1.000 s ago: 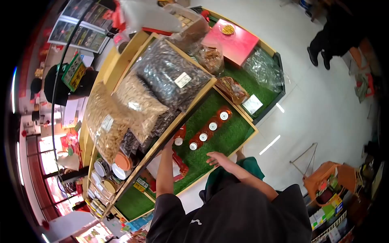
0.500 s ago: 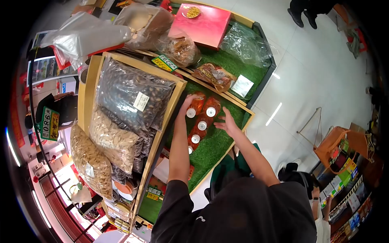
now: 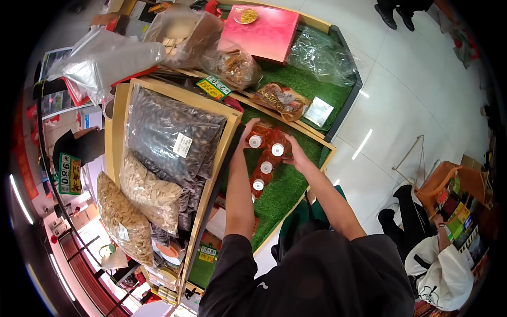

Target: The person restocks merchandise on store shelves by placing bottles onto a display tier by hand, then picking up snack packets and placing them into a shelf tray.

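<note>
Several reddish bottles with white caps stand close together on green artificial grass [image 3: 288, 185]. My left hand [image 3: 250, 132] is curled round the outer side of the far left bottle [image 3: 260, 128]. On the other side, my right hand [image 3: 297, 152] is closed against the far right bottle [image 3: 278, 138], its fingertips partly hidden. Behind these two, a row of capped bottles [image 3: 266, 167] runs toward me, the nearest partly covered by my left forearm.
Left of my arm, a wooden-framed bin [image 3: 231, 111] holds bags of dark and pale dried goods. Beyond the bottles lie a brown printed packet [image 3: 282, 100], a white packet [image 3: 318, 111] and a pink box [image 3: 259, 34]. A person in white [image 3: 441, 264] is at the right.
My right hand has moved left from beside the bottles, its spread fingers closing onto the far right one. My left hand remains at its bottle. The person at right shows more fully.
</note>
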`<action>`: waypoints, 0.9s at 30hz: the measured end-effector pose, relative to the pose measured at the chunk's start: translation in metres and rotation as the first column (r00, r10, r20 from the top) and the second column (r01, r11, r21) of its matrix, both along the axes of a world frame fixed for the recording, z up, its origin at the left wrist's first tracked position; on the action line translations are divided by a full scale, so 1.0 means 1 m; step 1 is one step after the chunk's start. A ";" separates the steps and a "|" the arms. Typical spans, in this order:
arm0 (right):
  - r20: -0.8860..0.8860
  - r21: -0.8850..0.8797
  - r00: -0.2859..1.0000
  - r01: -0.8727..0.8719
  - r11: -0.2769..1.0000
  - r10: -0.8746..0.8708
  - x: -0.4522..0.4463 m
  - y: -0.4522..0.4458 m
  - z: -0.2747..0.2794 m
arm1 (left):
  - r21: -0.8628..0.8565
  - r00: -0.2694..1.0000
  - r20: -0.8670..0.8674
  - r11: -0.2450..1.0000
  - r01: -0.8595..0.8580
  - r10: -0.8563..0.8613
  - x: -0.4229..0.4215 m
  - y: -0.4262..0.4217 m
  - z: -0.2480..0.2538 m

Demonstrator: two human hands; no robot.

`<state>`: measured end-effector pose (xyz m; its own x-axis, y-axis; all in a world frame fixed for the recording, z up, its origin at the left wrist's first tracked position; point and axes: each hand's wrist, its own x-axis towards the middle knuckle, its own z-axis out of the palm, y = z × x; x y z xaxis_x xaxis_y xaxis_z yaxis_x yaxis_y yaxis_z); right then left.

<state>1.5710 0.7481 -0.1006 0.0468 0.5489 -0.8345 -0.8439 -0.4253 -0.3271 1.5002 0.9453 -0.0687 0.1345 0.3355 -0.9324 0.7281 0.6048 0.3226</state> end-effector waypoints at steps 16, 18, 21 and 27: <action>-0.148 -0.007 0.988 0.045 0.999 -0.046 -0.007 -0.003 -0.011 | -0.093 0.956 0.166 0.969 -0.229 0.242 -0.020 -0.010 -0.001; -0.131 0.003 0.990 0.046 0.999 -0.045 -0.006 -0.003 -0.011 | -0.062 0.965 0.138 0.974 -0.217 0.224 -0.018 -0.011 0.004; -0.119 0.029 0.992 0.033 0.999 -0.030 -0.005 -0.004 -0.009 | -0.067 0.960 0.155 0.973 -0.223 0.231 -0.017 -0.012 0.008; -0.092 0.044 0.995 0.034 0.998 -0.030 -0.005 -0.004 -0.005 | -0.116 0.956 0.188 0.972 -0.206 0.226 -0.016 -0.012 0.010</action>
<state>1.5656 0.7441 -0.1056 -0.0103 0.5859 -0.8104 -0.8838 -0.3844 -0.2667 1.4847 0.9334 -0.0586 0.2539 0.2893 -0.9229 0.5038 0.7750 0.3816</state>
